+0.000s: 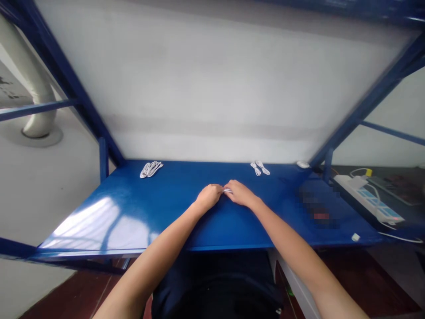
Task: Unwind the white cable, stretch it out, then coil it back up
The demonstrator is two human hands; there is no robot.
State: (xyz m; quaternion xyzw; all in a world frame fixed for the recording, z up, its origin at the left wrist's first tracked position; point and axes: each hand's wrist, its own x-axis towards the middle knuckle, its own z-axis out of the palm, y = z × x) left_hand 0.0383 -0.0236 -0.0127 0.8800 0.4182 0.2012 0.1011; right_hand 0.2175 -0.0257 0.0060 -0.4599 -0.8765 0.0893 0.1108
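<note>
Both hands' fingertips (pixel 219 188) are pressed together on a small folded white cable (pixel 227 190), with the left hand (pixel 208 197) and right hand (pixel 241 194) curled over it (from my remote seat, the fold is mostly hidden). Farther out, a bundled white cable (pixel 151 169) and a second bundled white cable (pixel 260 168) lie by the far edge of the blue table (pixel 232 246), apparently kept back to leave room for handling.

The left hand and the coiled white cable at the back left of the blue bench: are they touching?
Apart. The head view shows the left hand and the coiled white cable with a plain stretch of the blue bench between them.
</note>
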